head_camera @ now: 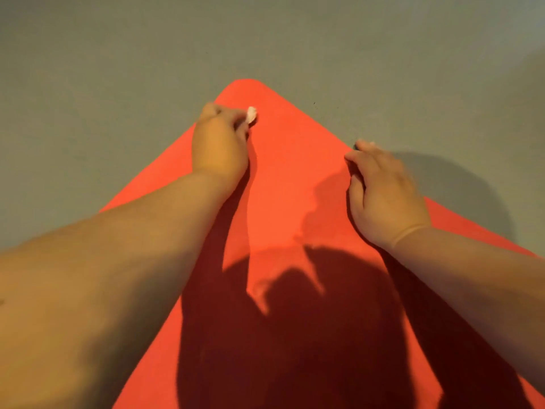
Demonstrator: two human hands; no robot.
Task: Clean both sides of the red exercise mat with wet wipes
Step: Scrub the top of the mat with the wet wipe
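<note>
I see the flat red foam exercise mat [283, 178] spread on the grey floor [265, 36], its near part in shadow. My right hand [386, 196] rests palm-down at the mat's right edge, fingers bent; I cannot tell whether they hook it. Farther out, my left hand [219, 146] grips a crumpled white wet wipe [251, 115] against the mat, near its far corner.
</note>
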